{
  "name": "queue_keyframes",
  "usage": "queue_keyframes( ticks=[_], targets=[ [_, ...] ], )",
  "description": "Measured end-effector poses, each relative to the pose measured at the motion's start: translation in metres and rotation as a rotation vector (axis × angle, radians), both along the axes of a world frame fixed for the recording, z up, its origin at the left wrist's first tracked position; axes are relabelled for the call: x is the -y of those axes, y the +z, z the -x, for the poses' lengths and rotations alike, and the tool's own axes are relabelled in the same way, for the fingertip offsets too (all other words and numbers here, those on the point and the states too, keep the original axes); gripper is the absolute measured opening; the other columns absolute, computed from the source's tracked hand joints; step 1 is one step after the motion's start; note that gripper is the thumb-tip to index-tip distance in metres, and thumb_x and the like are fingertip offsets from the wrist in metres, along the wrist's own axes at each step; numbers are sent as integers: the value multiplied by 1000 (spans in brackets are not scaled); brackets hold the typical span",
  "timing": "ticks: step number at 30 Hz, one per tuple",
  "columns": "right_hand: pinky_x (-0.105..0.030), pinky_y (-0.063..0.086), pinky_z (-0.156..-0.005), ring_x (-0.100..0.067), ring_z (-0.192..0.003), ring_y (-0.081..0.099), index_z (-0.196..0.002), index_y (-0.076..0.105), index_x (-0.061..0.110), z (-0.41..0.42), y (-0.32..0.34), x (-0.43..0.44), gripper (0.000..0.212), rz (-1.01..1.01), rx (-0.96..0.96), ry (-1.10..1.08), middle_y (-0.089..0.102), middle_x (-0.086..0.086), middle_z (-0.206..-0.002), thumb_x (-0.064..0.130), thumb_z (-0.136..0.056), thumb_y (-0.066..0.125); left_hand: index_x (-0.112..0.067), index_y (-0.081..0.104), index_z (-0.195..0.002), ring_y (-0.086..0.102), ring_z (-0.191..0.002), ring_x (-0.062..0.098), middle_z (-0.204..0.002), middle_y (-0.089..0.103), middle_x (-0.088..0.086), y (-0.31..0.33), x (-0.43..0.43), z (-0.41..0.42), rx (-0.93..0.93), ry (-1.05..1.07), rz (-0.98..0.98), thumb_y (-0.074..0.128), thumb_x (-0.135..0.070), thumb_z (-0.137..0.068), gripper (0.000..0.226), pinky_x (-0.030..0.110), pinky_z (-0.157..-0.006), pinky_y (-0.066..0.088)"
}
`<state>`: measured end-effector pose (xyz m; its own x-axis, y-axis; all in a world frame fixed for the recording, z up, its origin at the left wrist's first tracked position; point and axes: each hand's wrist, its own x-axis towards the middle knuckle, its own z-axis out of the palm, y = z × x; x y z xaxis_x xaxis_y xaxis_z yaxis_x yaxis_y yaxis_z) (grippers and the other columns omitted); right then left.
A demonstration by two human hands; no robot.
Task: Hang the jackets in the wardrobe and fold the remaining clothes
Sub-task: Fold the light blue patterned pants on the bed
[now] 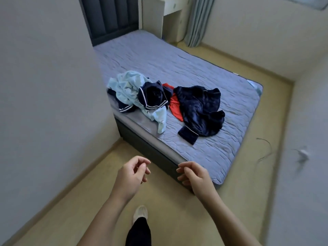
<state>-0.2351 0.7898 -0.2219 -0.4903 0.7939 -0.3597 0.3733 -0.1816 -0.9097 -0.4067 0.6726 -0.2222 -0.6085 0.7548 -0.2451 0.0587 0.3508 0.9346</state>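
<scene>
Left hand (132,172) hovering, fingers loosely curled, holding nothing | right hand (193,174) likewise, gripping nothing | clothes (152,98) lying heaped on bed (177,64), toward its near end, apart from both hands.

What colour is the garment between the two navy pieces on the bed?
The garment is red, best seen in head view.

Pale blue garment (127,86), navy top with white stripe trim (152,98), red-orange cloth (174,105), dark navy velvety jacket (200,109), lavender quilted bed cover (177,64), dark grey headboard (110,18), tan floor (177,210)
</scene>
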Motion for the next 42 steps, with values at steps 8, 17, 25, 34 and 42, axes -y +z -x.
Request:
queue_keyframes(
  ticks=[8,17,25,34,42],
  targets=[
    [-25,52,-66,-16,-73,66,-93,66,15,90,13,-120,22,-9,-103,-133,71,-2,-86,5,-97,46,-20,65,-86,58,-55,11,-71,67,3,12,-174,94,-115,-250,15,51,-6,-94,22,18,-56,47],
    [-24,49,-63,-12,-69,63,-89,64,16,118,-43,-251,24,58,-17,-144,68,1,-84,3,-95,45,-23,65,-83,61,-62,11,-72,69,-7,-35,-304,119,-94,-242,118,53,-5,-93,23,28,-65,51],
    [-16,45,-69,-10,-83,61,-95,65,22,166,-188,-398,22,43,385,-14,68,4,-95,9,-90,48,-26,65,-82,60,-81,15,-81,66,-9,-153,-449,187,-303,-332,356,57,-14,-88,16,29,-71,46],
    [-43,43,-96,-28,-129,33,-139,32,28,193,-410,-528,65,-21,926,-34,28,-3,-144,25,-83,64,-20,57,-102,56,-104,22,-109,56,-1,-400,-599,207,-580,-825,554,50,-20,-88,16,34,-83,47],
    [-37,43,-79,-29,-106,45,-147,17,44,194,-523,-589,81,56,1152,-141,30,-11,-134,14,-87,62,-32,15,-149,12,-143,35,-155,10,10,-519,-706,210,-1035,-896,576,60,-30,-90,75,51,-105,34]
  ],
)
